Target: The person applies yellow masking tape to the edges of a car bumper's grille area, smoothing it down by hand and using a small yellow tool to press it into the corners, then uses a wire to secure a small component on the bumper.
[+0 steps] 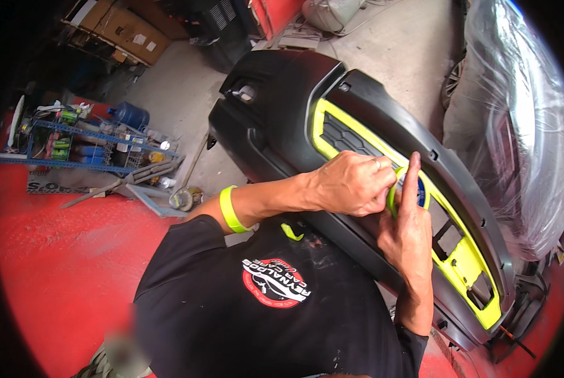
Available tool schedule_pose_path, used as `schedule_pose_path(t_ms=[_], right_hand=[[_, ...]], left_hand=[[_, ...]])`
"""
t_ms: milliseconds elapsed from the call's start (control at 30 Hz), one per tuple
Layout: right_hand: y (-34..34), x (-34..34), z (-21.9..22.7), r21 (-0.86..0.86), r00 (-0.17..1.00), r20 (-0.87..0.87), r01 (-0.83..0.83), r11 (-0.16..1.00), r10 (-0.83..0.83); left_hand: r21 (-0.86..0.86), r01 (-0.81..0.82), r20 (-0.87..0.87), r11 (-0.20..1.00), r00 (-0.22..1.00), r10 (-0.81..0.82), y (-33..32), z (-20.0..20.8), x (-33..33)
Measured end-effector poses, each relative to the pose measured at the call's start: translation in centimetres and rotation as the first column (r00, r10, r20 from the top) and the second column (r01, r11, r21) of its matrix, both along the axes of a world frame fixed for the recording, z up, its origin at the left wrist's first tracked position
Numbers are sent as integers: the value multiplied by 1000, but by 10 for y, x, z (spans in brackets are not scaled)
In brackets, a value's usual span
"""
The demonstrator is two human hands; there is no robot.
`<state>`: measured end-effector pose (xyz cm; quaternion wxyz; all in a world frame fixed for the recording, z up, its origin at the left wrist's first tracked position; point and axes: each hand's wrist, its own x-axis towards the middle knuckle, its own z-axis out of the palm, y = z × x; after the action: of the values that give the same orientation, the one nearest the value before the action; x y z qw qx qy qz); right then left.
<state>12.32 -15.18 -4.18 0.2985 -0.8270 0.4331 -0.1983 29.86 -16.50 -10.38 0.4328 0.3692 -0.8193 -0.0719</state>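
My right hand (405, 230) holds a roll of bright yellow masking tape (427, 195) with a blue inside, its index finger stretched along the roll. My left hand (360, 184) is closed in a fist-like pinch against the roll, on what looks like the tape's free end; the fingertips are partly hidden. Below both hands lies a large black car bumper (263, 94). Yellow tape (468, 264) borders its long grille opening, and a dark honeycomb grille (350, 135) shows within. A yellow band (229, 209) circles my left forearm, and a yellow tape scrap (291, 232) sticks to my black shirt.
At the right stands a car under clear plastic sheeting (515, 126). A blue metal rack (80, 137) with bottles and cans is at the left, beside a blue water jug (129, 114). Farther back are a black bin (217, 34) and a cardboard box (124, 28). The floor (61, 252) is partly red.
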Motion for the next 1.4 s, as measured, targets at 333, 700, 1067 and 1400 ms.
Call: schedule_pose_path(t_ms=[333, 700, 1067, 1400], right_hand=[[-13, -15, -1, 227, 915, 371, 74, 971, -157], [-12, -14, -2, 197, 943, 306, 71, 978, -130], [-11, -18, 6, 93, 983, 137, 113, 989, -125], [-10, -14, 2, -74, 989, 108, -94, 993, 102]], left_hand=[[297, 101, -406, 950, 913, 30, -5, 32, 1], [-46, -39, -33, 998, 999, 37, -3, 34, 1], [-89, -97, 126, 991, 986, 108, 3, 42, -7], [226, 117, 139, 967, 979, -151, 0, 45, 14]])
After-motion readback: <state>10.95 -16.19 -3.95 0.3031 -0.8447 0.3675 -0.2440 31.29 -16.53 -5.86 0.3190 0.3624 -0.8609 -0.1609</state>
